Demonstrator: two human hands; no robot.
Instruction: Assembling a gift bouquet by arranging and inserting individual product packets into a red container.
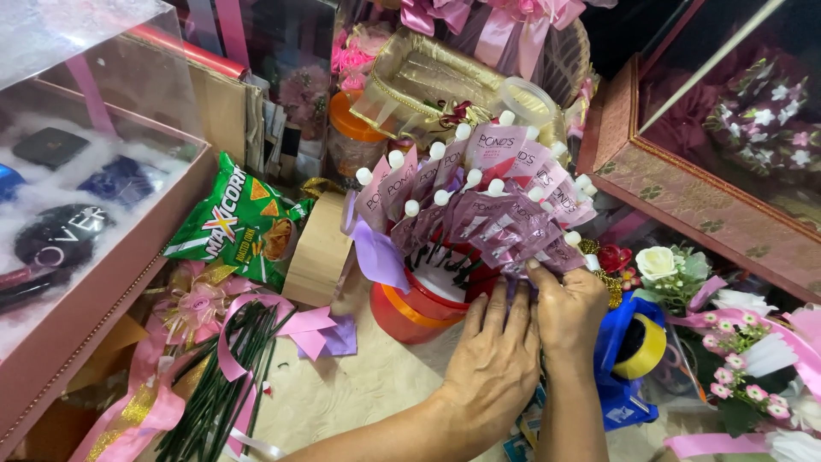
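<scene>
Bouquet of pink sachet tubes (487, 201) stands upright in a red-orange tub (410, 308), long axis vertical, white caps fanned up and outward, centre of frame. Right hand (569, 312) pinches a lower-right sachet at the fingertips. Left hand (492, 364) lies flat, fingers together, against the bouquet base. Cream textured floor cloth (359, 385), cluttered: green snack bag (235, 227), dark sticks (222, 385), blue tape dispenser (629, 359), pink gift boxes.
</scene>
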